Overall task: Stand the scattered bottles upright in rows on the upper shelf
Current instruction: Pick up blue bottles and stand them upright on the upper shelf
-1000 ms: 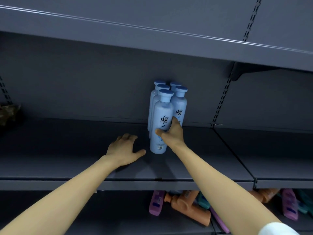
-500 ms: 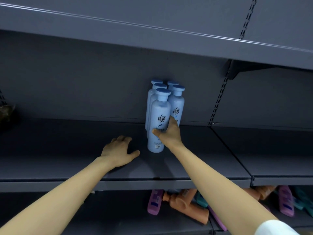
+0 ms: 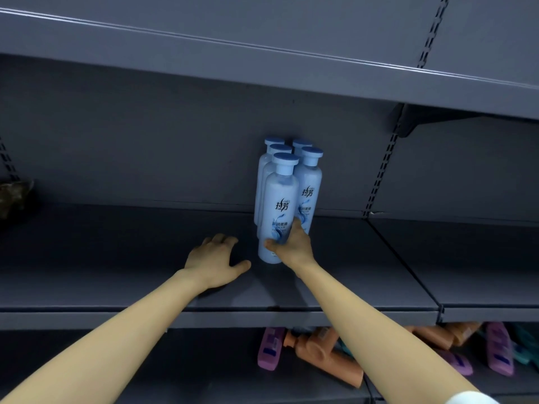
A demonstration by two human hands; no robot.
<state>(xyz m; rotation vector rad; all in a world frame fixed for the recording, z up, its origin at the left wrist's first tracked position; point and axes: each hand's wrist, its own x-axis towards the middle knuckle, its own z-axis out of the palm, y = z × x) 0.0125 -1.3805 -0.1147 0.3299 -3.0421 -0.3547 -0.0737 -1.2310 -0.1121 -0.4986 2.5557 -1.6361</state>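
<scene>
Several pale blue bottles with blue caps stand upright in two rows on the upper shelf (image 3: 116,258), against its back wall. My right hand (image 3: 291,246) grips the lower body of the front blue bottle (image 3: 278,205), which stands upright on the shelf at the head of the left row. Just to its right stands another blue bottle (image 3: 309,188). My left hand (image 3: 217,259) rests flat on the shelf with fingers spread, a little left of the gripped bottle and not touching it.
On the lower shelf lie scattered bottles: a purple bottle (image 3: 271,348), an orange bottle (image 3: 323,354), more orange, purple and teal ones at the right (image 3: 498,348). A shelf board (image 3: 262,56) hangs overhead. A dark object (image 3: 14,193) sits at the far left.
My right hand has kept its grip on the front bottle, which stays upright in about the same spot. My left hand has stayed flat on the shelf.
</scene>
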